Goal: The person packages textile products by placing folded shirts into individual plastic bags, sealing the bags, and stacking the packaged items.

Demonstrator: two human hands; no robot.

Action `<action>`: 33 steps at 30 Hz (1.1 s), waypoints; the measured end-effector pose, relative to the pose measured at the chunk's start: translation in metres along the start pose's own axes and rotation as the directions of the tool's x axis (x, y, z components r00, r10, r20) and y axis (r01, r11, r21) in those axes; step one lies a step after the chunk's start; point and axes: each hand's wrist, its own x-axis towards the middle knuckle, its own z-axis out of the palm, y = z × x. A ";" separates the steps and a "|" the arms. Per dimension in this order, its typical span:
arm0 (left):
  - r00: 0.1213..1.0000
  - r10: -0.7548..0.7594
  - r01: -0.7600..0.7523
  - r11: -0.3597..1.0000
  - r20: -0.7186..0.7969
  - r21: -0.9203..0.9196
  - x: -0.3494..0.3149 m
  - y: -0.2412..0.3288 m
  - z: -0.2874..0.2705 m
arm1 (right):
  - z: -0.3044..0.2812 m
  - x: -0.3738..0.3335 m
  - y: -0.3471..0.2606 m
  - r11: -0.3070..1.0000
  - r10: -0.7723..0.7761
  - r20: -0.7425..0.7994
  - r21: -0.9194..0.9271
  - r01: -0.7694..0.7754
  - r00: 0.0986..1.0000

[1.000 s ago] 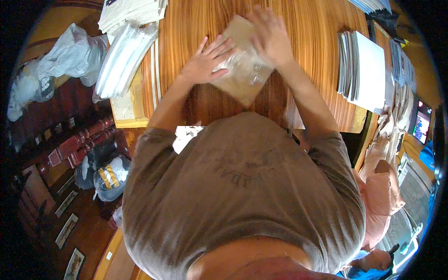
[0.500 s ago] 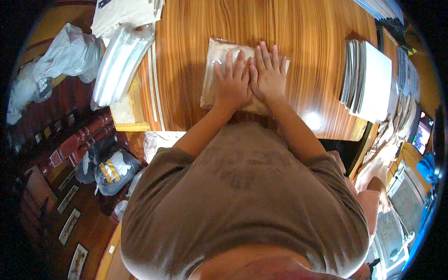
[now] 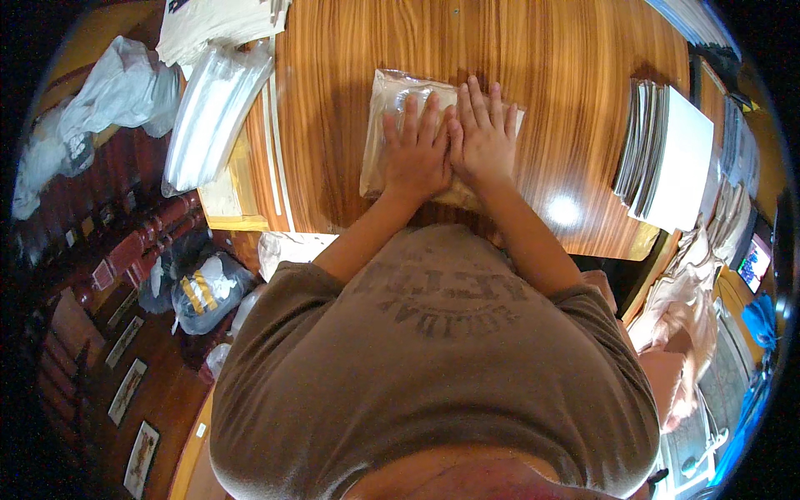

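Note:
A clear plastic bag with folded beige cloth inside [image 3: 377, 158] lies flat on the striped wooden table [image 3: 333, 50], near its front edge. My left hand [image 3: 417, 154] rests palm down on the left half of the bag, fingers stretched out. Beside it, my right hand [image 3: 485, 146] presses flat on the right half, its fingers pointing away from me. The two hands meet at the thumbs. Most of the bag's middle is hidden beneath them.
At the table's left lies a stack of clear plastic sleeves [image 3: 212, 117], with folded pale cloth [image 3: 221, 29] behind it. A pile of white and grey boards [image 3: 679, 158] sits at the right edge. Filled plastic bags [image 3: 212, 296] are on the left, below table height.
Both hands stay flat on the bag with hardly any movement. The view has shifted slightly, so the things on the right appear a little lower and farther right.

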 end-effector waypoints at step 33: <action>0.982 0.157 -0.161 0.986 -0.101 -0.033 0.002 -0.059 -0.025 | 0.013 -0.032 -0.027 0.999 0.014 -0.115 -0.046 -0.020 0.993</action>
